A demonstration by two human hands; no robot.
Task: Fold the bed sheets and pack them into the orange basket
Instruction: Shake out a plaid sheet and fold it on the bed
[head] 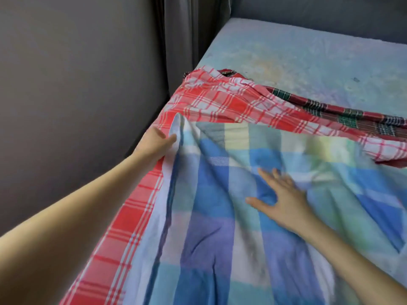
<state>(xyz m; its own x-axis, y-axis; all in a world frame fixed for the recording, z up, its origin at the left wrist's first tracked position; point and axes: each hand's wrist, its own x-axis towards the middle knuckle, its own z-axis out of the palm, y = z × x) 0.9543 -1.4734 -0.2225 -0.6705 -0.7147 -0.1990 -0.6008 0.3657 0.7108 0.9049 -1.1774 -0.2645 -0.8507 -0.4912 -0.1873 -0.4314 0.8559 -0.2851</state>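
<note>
The blue check sheet [220, 205] looks light and limp, so the left hand [157, 143] pinches its corner while the right hand [284, 194], fingers spread, presses it flat

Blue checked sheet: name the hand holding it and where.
The left hand grips the blue checked sheet at its raised left edge; the right hand rests flat on it.

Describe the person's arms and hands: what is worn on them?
The left arm and right arm are bare, no sleeve in view. The left hand and right hand are ungloved; no watch or bracelet shows at either wrist. The right hand is blurred, so a thin ring cannot be ruled out.
</note>
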